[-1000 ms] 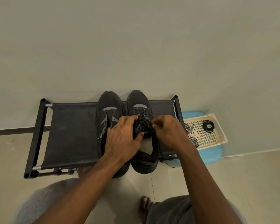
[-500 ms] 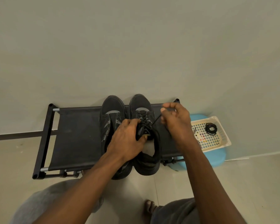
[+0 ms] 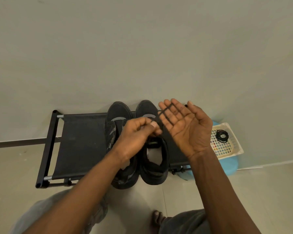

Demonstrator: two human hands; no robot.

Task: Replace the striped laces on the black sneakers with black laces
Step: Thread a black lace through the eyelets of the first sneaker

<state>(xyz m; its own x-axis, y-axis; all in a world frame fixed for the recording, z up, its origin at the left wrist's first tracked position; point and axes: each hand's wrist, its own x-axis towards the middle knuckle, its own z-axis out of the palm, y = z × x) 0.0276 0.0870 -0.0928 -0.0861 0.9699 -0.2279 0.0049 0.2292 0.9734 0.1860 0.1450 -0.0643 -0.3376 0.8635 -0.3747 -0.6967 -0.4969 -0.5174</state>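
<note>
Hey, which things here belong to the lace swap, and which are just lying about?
For the job: sneakers; black lace, pinched by the left hand and draped over the right hand; coiled lace in the basket.
Just lying about: rack; blue stool.

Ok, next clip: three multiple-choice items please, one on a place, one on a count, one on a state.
1. Where is the coiled lace? A floor. B basket. C inside a sneaker.
2. How many sneakers are on the rack? A one. B three. C two.
3. The right hand is: A open, palm up. B a fist. C gripping the basket.
1 B, it lies in the basket. 2 C, a pair sits side by side. 3 A, its fingers are straight, the other lace across them.
</note>
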